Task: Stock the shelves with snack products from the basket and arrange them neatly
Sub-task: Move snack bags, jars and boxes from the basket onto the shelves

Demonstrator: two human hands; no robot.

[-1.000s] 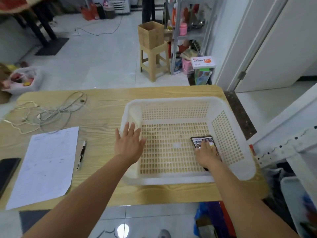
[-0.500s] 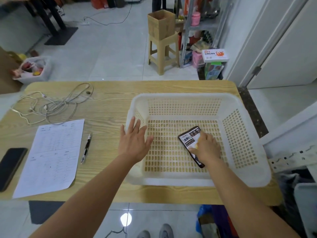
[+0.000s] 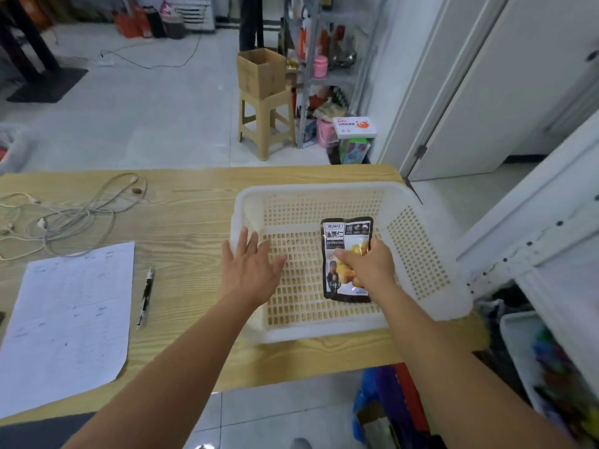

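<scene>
A white perforated plastic basket (image 3: 431, 306) stands on the right part of the wooden table (image 3: 194, 215). Inside it my right hand (image 3: 368, 265) pinches a dark snack packet (image 3: 345, 236) with a yellow picture, thumb on its front, the packet tilted up off the basket floor. My left hand (image 3: 251, 270) is spread flat with straight fingers over the basket's left rim. A white shelf frame (image 3: 531, 241) rises at the right edge.
On the table's left lie a printed paper sheet (image 3: 68, 319), a pen (image 3: 146, 296) and tangled white cables (image 3: 64, 215). Beyond the table stand a stool (image 3: 265, 124) with a cardboard box (image 3: 261, 72) and a metal rack. Bins with goods sit low right.
My right hand has taken the packet from the basket's right floor, lifted it and turned it upright so its front faces me. The left hand stays at the basket's left rim.
</scene>
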